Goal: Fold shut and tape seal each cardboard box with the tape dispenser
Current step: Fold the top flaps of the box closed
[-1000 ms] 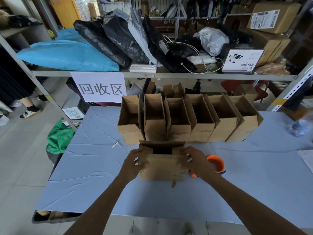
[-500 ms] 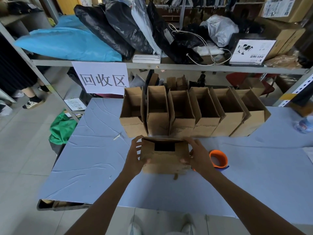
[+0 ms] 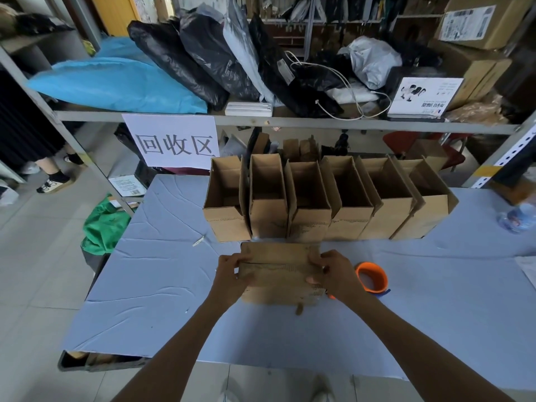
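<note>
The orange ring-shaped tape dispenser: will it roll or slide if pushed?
The orange ring-shaped tape dispenser seems to lie flat, so it would probably slide, not roll. It looks like light, stiff plastic.

The small brown cardboard box (image 3: 278, 274) in front of the person has closed. 1 second ago a wide dark gap showed between its top flaps, 0.5 seconds ago the gap was a smaller rectangle, and now the flaps lie flat across the top. The left hand (image 3: 232, 271) has moved from the box's left side to its top left corner, fingers curled over the edge. The right hand (image 3: 333, 274) has moved onto the top right corner, uncovering more of the round orange tape dispenser (image 3: 372, 277).
</note>
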Demonstrator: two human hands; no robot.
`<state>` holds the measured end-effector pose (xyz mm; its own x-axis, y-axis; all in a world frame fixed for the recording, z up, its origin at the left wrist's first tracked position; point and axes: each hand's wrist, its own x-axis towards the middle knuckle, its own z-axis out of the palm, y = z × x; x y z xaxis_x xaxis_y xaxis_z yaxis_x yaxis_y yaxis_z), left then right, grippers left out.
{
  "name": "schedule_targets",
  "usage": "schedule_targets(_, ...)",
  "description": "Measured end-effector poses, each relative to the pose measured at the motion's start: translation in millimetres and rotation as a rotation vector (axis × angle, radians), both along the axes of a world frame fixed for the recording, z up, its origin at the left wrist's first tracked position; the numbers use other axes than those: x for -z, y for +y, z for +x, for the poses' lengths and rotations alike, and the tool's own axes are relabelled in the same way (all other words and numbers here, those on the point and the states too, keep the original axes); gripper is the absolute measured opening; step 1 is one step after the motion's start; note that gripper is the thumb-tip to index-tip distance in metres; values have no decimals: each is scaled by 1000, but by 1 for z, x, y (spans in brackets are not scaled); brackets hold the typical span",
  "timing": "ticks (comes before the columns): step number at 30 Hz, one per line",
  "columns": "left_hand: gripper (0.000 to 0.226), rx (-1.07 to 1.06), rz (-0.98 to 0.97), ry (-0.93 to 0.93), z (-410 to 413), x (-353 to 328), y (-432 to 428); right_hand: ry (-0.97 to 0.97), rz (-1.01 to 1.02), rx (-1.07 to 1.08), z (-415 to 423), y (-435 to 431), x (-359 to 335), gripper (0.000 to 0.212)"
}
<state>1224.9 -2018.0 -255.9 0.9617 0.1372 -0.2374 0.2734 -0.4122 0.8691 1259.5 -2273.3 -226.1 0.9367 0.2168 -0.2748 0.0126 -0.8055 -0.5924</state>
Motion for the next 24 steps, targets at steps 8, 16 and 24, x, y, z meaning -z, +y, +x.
schedule_targets(8, 35, -97, 160, 64, 13, -5, -11, -40, -79, 120, 5, 13, -2, 28)
schedule_targets(16, 63, -204, 57, 233, 12, -14, -20, -149, 198, 369, -6, 12, 6, 26)
schedule_targets(24, 52, -128, 219, 27, 2, -10, -19, -145, 117, 251, -9, 7, 15, 34)
